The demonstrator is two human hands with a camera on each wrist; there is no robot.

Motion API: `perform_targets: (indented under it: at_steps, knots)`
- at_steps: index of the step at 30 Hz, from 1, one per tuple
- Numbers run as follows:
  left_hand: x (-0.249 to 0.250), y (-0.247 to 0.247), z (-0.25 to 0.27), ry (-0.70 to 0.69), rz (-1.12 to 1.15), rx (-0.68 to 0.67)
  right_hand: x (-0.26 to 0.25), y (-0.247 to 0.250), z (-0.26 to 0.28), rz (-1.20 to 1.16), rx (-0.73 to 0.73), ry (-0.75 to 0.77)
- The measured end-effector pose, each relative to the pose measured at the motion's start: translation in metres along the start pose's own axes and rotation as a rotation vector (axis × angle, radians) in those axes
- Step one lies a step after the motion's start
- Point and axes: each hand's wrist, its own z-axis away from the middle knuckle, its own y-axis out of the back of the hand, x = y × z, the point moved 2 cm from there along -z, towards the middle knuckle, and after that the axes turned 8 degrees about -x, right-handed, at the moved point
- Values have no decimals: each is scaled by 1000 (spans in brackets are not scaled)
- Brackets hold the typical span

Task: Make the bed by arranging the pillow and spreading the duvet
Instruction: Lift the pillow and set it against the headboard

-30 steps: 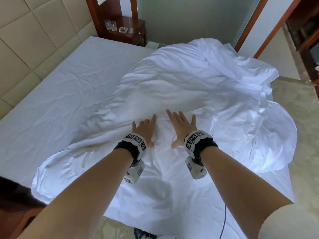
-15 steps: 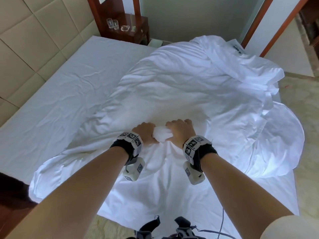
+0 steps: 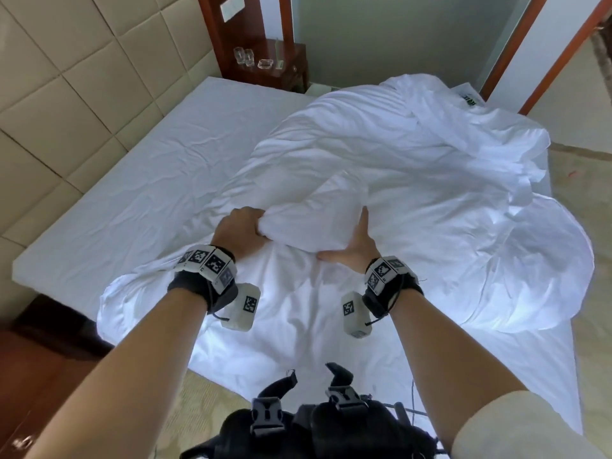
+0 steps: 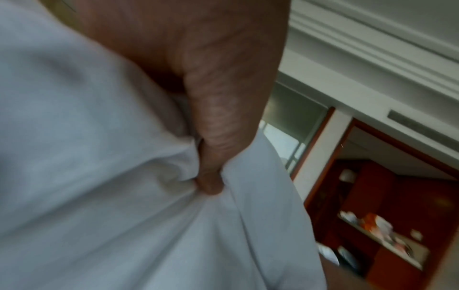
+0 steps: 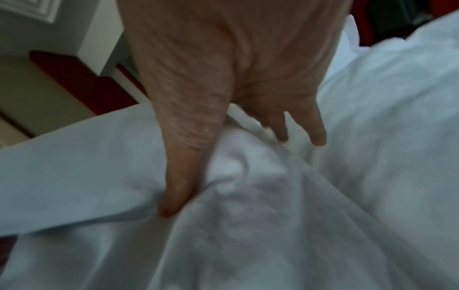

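right hand point(image 3: 356, 248) has opened flat against bunched fold since earlier | left hand point(image 3: 243, 231) grips fold | duvet point(image 3: 397, 180) white, soft, creased cloth, heaped on bed's point(image 3: 132, 180) right half

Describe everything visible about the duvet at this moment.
The duvet is plain white, soft, creased fabric, bunched in a rumpled heap over the right and near part of the bed, leaving the bare sheet exposed on the left. One edge droops off the right side. The left hand grips a raised fold of it in a fist; the right hand lies against that fold with straight fingers and spread thumb. It is not yet spread flat.
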Motion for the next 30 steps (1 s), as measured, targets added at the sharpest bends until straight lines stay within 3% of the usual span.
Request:
perform_targets:
  at_steps: [3,8,11,13,16,18,20,23,27,30]
  knots:
    - [-20,10,27,51,-2,60,-16,-23,-4,-13,-66,70]
    - [-54,15,67,182,-6,83,-63,-66,1,257,-114,244]
    - [-53,21,91,130,-26,149,-99,-91,22,340,-152,427]
    - [-51,26,97,94,-33,229,-123,-110,36,418,-251,583]
    - [-70,38,107,177,-1,214,-149,-137,57,516,-344,677]
    - [-91,47,119,274,-27,185,-155,-152,67,464,-355,694]
    - [-110,56,137,292,-17,241,-155,-164,75,426,-377,680]
    - [-138,76,168,282,46,455,-144,-189,74,514,-496,587]
    - [-189,124,219,339,129,780,-132,-219,66,815,-479,405]
    - [-229,150,250,332,206,870,-146,-242,69,679,-433,384]
